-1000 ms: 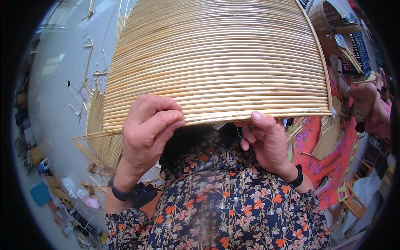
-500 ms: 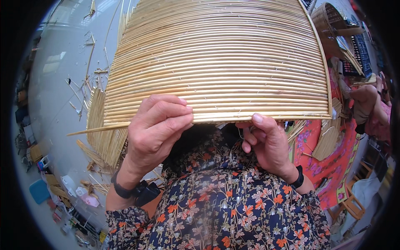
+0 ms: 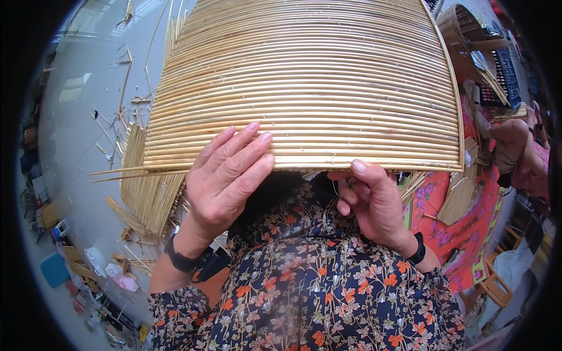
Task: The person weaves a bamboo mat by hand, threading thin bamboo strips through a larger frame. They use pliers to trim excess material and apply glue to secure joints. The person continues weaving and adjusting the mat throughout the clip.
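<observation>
A large mat of pale straw stalks [image 3: 316, 88], laid side by side and stitched with thread, spreads before me, its near edge close to my chest. My left hand [image 3: 225, 178] lies on that edge with fingers stretched out over the stalks. Two stalk ends [image 3: 129, 172] stick out past the mat's left side, apart at their tips. At the near edge, right of the middle, my right hand [image 3: 374, 202] is closed, thumb on top and fingers curled below. A thin thread shows by those curled fingers; the mat's underside is hidden.
A bundle of loose stalks [image 3: 149, 202] lies to the left, with scraps on the grey floor [image 3: 76, 128]. At right are a woven basket [image 3: 453, 35], a dark blue crate [image 3: 506, 73], a red flowered cloth [image 3: 462, 245] and another person's bare limb [image 3: 521, 146].
My left fingers have gone from bent and pinching the edge to stretched flat on the mat. The stalk ends at left now stand apart. My right hand has hardly moved.
</observation>
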`<state>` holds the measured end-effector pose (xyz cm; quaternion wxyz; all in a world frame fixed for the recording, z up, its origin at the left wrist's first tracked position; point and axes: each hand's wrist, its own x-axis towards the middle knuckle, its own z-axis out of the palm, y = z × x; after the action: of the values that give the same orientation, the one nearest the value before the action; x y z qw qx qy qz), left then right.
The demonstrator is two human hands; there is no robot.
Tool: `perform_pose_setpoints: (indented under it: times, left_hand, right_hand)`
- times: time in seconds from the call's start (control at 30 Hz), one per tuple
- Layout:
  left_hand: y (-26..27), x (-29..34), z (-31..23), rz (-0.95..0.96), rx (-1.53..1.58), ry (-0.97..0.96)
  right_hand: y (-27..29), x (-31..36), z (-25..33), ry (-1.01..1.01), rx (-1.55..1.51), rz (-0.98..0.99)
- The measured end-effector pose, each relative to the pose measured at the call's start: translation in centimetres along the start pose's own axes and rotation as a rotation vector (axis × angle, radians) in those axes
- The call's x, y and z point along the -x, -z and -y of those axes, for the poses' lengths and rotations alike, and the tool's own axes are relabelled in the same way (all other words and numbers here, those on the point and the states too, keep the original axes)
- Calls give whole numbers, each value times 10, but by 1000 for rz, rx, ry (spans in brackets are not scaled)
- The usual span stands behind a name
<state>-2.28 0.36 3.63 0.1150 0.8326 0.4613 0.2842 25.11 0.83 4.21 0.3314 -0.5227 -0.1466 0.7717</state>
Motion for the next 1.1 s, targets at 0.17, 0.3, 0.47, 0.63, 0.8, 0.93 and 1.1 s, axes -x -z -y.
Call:
perform_pose_setpoints:
  times: [0.17, 0.3, 0.47, 0.63, 0.8, 0.93, 1.1]
  left_hand:
    - [-2, 5, 5, 15, -23, -56]
    - [-4, 4, 8, 25, -40, -110]
    - [-4, -3, 11, 7, -40, -154]
    - [-2, -7, 11, -1, 42, -86]
    - [3, -12, 7, 64, 144, 13]
    - [0, -11, 3, 68, 62, -44]
    - [-12, -4, 5, 7, -155, -194]
  right_hand:
    - [-1, 2, 0, -19, 2, -10]
    - [-1, 3, 0, -39, -10, -22]
    - [-2, 3, 0, -26, -5, -16]
    - [-2, 4, 1, -25, 27, -13]
    - [0, 3, -3, -58, 9, -26]
    - [1, 2, -4, -67, 2, -27]
    - [-1, 4, -2, -66, -24, -42]
